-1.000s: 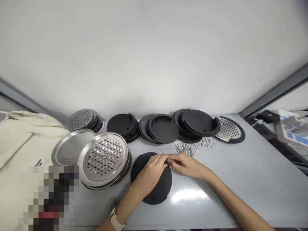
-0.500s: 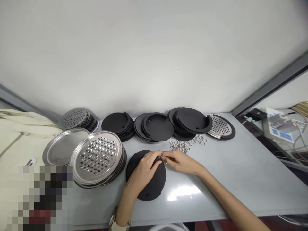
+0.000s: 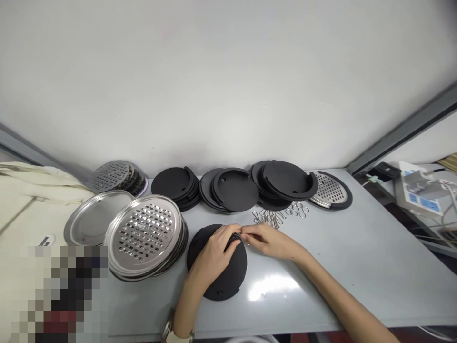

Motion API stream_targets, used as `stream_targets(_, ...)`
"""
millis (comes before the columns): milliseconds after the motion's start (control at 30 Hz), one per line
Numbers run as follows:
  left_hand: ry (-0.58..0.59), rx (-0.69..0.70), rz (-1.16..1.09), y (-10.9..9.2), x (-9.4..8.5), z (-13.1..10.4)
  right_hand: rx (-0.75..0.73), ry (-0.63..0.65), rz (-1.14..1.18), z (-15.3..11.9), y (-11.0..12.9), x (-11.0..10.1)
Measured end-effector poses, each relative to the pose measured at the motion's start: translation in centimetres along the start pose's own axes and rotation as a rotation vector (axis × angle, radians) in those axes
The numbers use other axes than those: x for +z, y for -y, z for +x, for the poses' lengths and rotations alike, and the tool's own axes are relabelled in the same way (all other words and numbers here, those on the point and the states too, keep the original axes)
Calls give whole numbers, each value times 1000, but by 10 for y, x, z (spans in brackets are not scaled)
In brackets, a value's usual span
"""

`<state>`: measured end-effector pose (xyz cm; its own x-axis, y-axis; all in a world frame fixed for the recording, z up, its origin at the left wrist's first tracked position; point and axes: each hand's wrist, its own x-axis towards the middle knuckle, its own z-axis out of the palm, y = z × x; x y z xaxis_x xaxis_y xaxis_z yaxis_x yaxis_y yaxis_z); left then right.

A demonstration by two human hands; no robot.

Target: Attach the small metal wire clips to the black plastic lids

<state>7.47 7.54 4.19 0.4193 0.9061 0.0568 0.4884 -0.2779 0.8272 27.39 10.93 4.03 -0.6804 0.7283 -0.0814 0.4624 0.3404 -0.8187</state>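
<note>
Near the front of the table lies a round black plate (image 3: 228, 276) with small holes near its edge. My left hand (image 3: 214, 252) rests over it, thumb and fingers pinched around a small metal piece (image 3: 236, 235), which looks like a ring or clip. From the right, my right hand (image 3: 266, 239) pinches the same spot with its fingertips. Its exact shape is mostly hidden by the fingers. Just beyond my right hand are a heap of metal snap clips (image 3: 270, 219) and several split rings (image 3: 297, 209).
At left stand stacked metal grater discs (image 3: 144, 233), a plain metal disc (image 3: 96, 216) and a smaller grater stack (image 3: 110, 176). Black plate stacks (image 3: 173, 183) line the wall. A grater in a black holder (image 3: 330, 189) lies at right, near a power strip (image 3: 421, 193) off the table.
The view has shifted very slightly. Both hands stay pinched together over the black plate, with only slight finger movement.
</note>
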Motion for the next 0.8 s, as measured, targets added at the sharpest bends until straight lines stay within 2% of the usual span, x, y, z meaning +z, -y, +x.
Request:
stream_targets(500, 0, -25, -19, 0, 0, 0, 55, 7, -50, -3, 7, 3)
stream_targets(800, -23, -12, -22, -1, 0, 0, 12, 38, -54, 0, 2, -4)
